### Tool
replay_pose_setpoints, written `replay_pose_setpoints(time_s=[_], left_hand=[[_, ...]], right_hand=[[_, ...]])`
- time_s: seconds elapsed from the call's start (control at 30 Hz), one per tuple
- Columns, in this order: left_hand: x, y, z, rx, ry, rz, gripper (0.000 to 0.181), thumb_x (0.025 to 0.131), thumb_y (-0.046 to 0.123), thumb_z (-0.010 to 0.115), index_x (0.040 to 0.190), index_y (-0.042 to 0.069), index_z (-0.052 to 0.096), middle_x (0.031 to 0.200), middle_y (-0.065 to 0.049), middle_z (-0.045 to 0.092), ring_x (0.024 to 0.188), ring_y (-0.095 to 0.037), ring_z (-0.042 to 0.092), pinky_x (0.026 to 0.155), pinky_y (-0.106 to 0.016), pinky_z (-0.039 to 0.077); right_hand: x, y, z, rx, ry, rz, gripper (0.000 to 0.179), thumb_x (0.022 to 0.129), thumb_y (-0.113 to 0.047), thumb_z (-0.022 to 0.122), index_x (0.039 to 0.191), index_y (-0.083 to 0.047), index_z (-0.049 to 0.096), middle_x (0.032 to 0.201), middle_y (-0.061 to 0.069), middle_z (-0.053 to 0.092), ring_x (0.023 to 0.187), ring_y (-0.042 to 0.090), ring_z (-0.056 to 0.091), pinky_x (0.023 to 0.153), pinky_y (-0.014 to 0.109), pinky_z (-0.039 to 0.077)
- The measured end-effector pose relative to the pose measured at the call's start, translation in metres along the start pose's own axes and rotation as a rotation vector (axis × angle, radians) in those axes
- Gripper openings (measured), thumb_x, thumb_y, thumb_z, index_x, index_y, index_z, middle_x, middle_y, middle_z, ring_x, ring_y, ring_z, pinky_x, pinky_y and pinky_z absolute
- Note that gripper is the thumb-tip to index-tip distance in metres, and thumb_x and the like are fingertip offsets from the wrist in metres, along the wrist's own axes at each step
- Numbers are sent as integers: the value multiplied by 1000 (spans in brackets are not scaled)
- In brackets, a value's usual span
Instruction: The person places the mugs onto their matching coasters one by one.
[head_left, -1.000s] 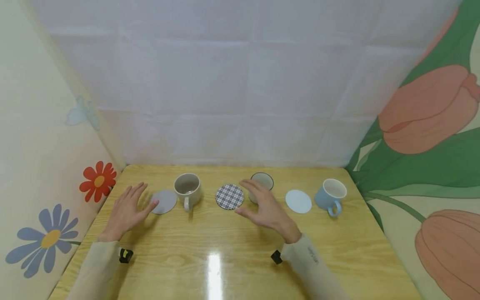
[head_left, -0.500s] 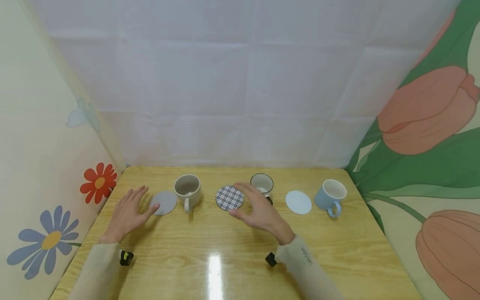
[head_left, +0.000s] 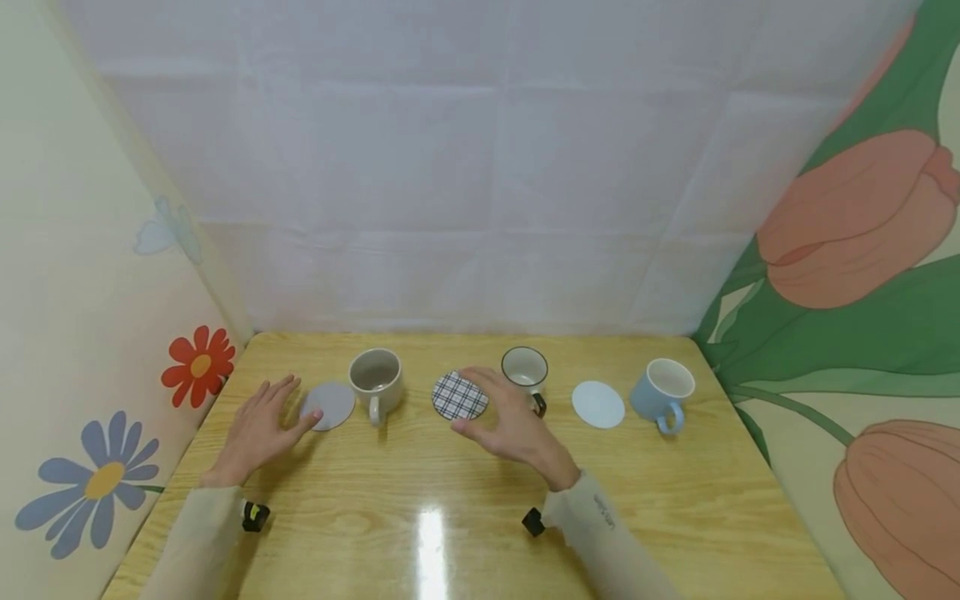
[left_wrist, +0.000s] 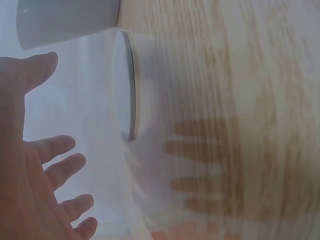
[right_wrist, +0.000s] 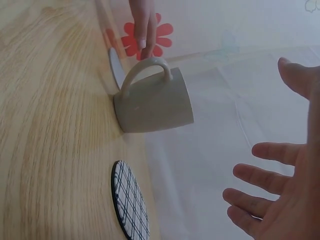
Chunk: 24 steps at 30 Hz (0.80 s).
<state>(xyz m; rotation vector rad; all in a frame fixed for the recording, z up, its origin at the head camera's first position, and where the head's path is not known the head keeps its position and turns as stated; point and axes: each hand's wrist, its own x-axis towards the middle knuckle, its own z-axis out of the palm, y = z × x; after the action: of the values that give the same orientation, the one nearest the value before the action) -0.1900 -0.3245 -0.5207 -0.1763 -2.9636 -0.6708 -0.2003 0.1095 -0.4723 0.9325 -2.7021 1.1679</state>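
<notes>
One plaid coaster (head_left: 456,398) is lying beside your empty, spread right hand (head_left: 512,423); your left hand (head_left: 258,432), likewise, is hovering well left of it. You're seemingly preparing a grasp, needing an inward curl.

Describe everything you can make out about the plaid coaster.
The plaid coaster is a thin round disc, white with dark crossing lines; the right wrist view shows a dark edge. Its material is unclear. It lies flat on the wood-grained table, between the grey-beige mug and the dark-rimmed mug. Nothing stands on it. In the head view the right hand covers a little of its edge, but the right wrist view shows them apart.
</notes>
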Motion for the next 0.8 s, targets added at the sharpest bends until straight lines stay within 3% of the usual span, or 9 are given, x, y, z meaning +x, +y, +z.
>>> replay_pose_setpoints(time_s=[0.47, 0.8], left_hand=[[1, -2, 5, -20, -42, -11, 88, 99, 57, 67, 159, -2, 44, 167, -31, 37, 153, -64, 24, 121, -81, 20], [3, -2, 7, -33, -73, -16, 89, 99, 58, 67, 160, -3, 43, 167, -32, 36, 153, -65, 22, 119, -83, 20]], right_hand=[[5, -1, 11, 60, -12, -2, 73, 99, -50, 73, 159, -16, 48, 163, 10, 50, 146, 33, 52, 114, 56, 53], [8, 0, 18, 99, -20, 16, 74, 98, -48, 73, 159, -12, 49, 164, 10, 49, 150, 35, 49, 115, 58, 51]])
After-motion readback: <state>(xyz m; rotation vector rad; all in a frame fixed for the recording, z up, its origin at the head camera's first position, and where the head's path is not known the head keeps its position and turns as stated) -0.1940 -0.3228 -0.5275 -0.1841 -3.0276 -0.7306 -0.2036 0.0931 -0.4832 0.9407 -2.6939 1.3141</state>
